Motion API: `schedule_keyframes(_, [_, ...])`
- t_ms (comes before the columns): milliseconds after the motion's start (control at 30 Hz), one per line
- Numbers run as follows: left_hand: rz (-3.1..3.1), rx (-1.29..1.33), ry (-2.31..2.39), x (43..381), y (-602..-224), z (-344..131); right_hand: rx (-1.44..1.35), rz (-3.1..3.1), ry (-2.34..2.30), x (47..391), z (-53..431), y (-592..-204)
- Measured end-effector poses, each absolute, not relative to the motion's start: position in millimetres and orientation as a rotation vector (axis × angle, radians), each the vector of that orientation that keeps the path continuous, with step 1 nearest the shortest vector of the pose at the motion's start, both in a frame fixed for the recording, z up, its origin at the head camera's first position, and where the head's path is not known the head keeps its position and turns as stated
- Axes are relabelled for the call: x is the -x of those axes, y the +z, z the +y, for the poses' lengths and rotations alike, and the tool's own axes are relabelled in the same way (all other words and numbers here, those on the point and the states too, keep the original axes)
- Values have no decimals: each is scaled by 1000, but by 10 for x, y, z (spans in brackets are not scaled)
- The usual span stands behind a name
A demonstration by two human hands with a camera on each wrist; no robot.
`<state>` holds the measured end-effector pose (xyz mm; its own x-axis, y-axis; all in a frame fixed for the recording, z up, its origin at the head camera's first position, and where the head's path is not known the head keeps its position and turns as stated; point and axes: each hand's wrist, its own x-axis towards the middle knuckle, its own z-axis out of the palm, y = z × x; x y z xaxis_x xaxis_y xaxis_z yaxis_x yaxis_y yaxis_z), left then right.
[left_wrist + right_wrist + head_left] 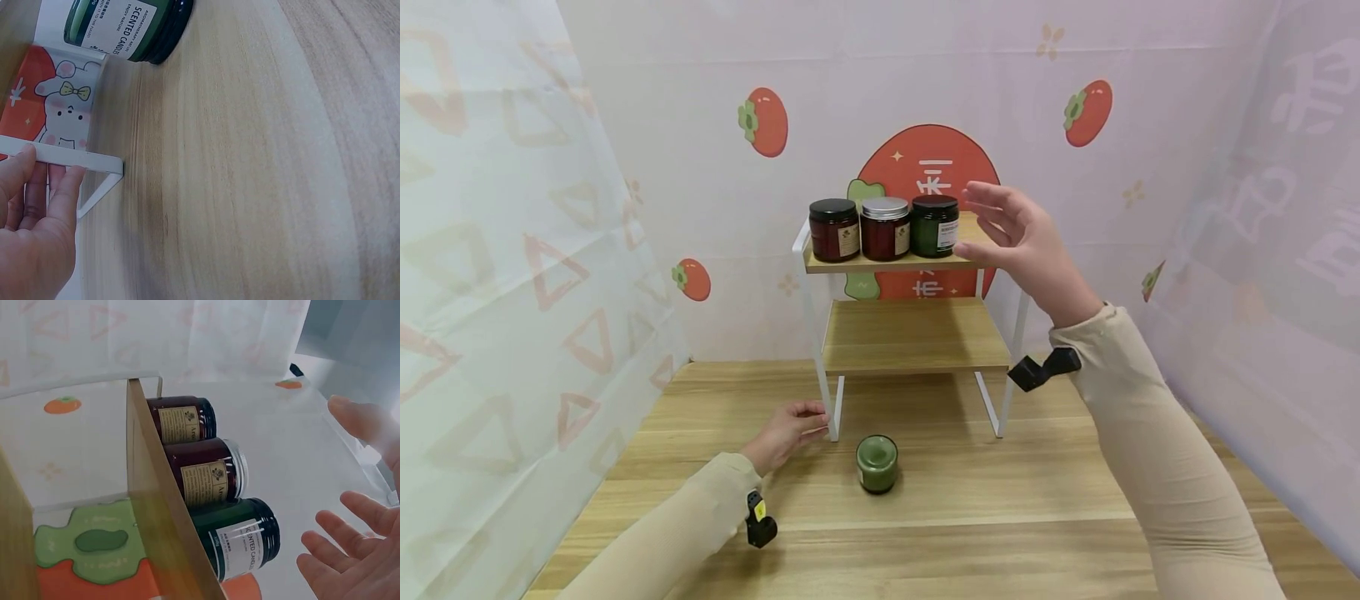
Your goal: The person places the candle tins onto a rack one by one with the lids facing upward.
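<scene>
Three candle jars stand in a row on the top board: a dark red jar with a black lid [835, 231], a dark red jar with a silver lid [885, 230] and a green jar with a black lid [934, 227]. My right hand [1018, 237] is just right of this green jar, thumb and fingers spread, holding nothing; the right wrist view shows a gap between them. Low on the left, my left hand [790, 429] pinches the white front leg [94, 161] of the rack near its foot. Another green candle jar [877, 464] is on the table in front of the rack.
The two-tier rack has a wooden top board [880, 265], a lower wooden board [917, 337] and white metal legs. It stands on a wood-grain table [1000, 533]. Printed cloth walls [662, 100] enclose the back and both sides.
</scene>
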<state>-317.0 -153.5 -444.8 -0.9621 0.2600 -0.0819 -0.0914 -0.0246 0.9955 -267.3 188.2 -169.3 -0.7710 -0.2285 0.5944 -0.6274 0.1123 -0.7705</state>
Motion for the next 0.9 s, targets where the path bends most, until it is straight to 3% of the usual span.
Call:
schedule_keyframes(433, [1976, -164, 2096, 3194, -4484, -1526, -1014, -1977, 1750, 2445, 1816, -2094])
schedule_keyframes(900, [2013, -147, 2075, 3181, -4470, -1520, -1129, -2069, 1655, 2416, 1668, -2778])
